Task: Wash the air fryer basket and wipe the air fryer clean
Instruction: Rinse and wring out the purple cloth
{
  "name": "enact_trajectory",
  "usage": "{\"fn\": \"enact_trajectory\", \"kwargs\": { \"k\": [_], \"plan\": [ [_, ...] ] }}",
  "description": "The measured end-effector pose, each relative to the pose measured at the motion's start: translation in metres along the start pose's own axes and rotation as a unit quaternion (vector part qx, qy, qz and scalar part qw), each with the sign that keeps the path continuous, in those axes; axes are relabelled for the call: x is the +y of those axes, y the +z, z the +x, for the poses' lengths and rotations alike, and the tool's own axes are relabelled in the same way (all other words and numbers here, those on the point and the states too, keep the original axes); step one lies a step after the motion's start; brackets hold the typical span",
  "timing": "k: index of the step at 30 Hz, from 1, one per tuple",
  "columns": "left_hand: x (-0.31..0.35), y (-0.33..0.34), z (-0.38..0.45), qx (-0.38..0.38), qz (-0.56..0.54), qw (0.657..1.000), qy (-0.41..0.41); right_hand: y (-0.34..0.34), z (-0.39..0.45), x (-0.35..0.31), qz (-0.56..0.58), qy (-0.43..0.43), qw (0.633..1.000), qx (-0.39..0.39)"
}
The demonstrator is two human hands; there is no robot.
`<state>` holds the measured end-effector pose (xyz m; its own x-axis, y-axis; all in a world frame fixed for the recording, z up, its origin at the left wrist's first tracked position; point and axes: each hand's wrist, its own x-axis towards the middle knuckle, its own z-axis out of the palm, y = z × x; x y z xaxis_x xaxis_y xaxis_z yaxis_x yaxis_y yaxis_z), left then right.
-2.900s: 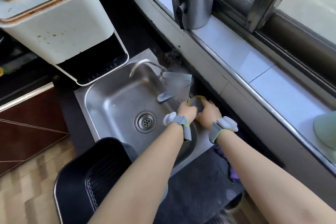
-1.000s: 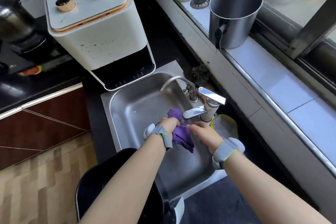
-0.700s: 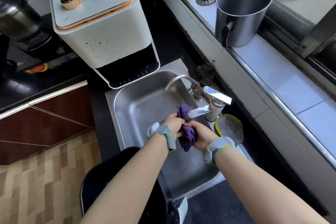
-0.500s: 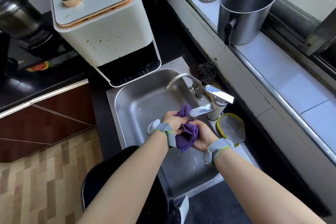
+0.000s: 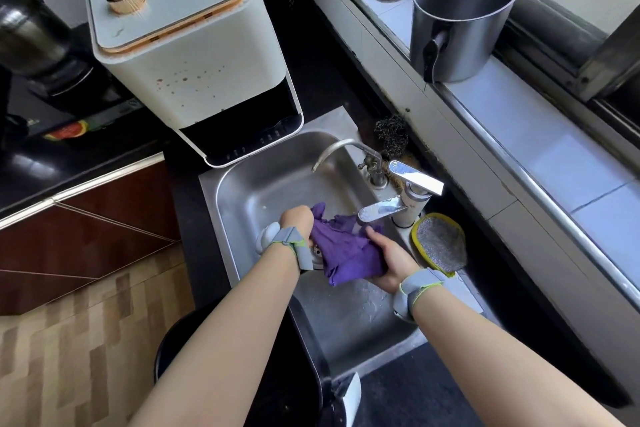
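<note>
Since half a second ago: purple cloth (image 5: 346,250) spread wider between the two hands and drawn lower over the sink (image 5: 263,191), no longer bunched tight under the spout; view otherwise nearly unchanged. Going left to right: dark kettle (image 5: 24,31) at the far left on the black tabletop (image 5: 311,55); cream air fryer (image 5: 187,55) with two gold knobs standing upright behind the sink, its lower front opening dark; black air fryer basket (image 5: 301,371) at the bottom edge, mostly hidden under the left forearm. Left hand (image 5: 298,220) above the drain, grip curled tight round the cloth's left end. Right hand (image 5: 388,258) cupped beneath the cloth's right side, fingers wrapped up over the fabric, grip clamped on it, just below the chrome tap (image 5: 391,204). Yellow-rimmed scrubbing pad (image 5: 438,244) lying right of the tap base; steel wool (image 5: 391,135) behind it. Steel pot (image 5: 460,14) upright on the tiled windowsill (image 5: 540,146).
</note>
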<state>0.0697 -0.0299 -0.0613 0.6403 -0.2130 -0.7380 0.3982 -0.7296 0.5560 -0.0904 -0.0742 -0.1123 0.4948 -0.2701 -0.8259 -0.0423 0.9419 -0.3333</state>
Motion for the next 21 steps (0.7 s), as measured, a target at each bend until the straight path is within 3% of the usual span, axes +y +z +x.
{"fn": "enact_trajectory", "kwargs": {
  "k": [3, 5, 7, 8, 11, 13, 15, 17, 19, 21],
  "plan": [
    [-0.004, 0.002, -0.001, 0.067, 0.168, 0.982, 0.049, 0.006, 0.003, 0.001, -0.052, -0.072, 0.993, 0.075],
    [-0.009, 0.007, -0.009, -0.039, 0.244, 0.963, 0.108, 0.008, 0.004, 0.002, -0.097, -0.114, 0.984, 0.1],
    [-0.015, 0.014, -0.019, -0.176, 0.364, 0.905, 0.133, 0.012, 0.001, 0.002, -0.088, -0.117, 0.987, 0.059],
    [-0.017, 0.016, -0.022, -0.193, 0.425, 0.872, 0.149, 0.014, -0.001, 0.001, -0.08, -0.112, 0.99, 0.04],
    [-0.016, 0.018, -0.02, -0.122, 0.508, 0.835, 0.173, 0.017, -0.001, 0.0, -0.053, -0.13, 0.989, 0.037],
    [-0.013, 0.017, -0.022, -0.076, 0.595, 0.781, 0.173, 0.016, 0.001, -0.001, -0.023, -0.122, 0.989, 0.078],
    [-0.012, 0.015, -0.02, -0.088, 0.627, 0.751, 0.186, 0.014, 0.0, -0.002, 0.034, -0.082, 0.992, 0.09],
    [-0.013, 0.014, -0.02, -0.162, 0.545, 0.807, 0.158, 0.011, -0.003, -0.001, 0.091, -0.025, 0.993, 0.066],
    [-0.016, 0.016, -0.019, -0.234, 0.325, 0.915, 0.053, 0.01, -0.006, 0.0, 0.121, 0.005, 0.992, 0.032],
    [-0.019, 0.017, -0.021, -0.224, 0.15, 0.962, -0.038, 0.011, -0.008, -0.001, 0.121, 0.01, 0.993, -0.002]
  ]
}}
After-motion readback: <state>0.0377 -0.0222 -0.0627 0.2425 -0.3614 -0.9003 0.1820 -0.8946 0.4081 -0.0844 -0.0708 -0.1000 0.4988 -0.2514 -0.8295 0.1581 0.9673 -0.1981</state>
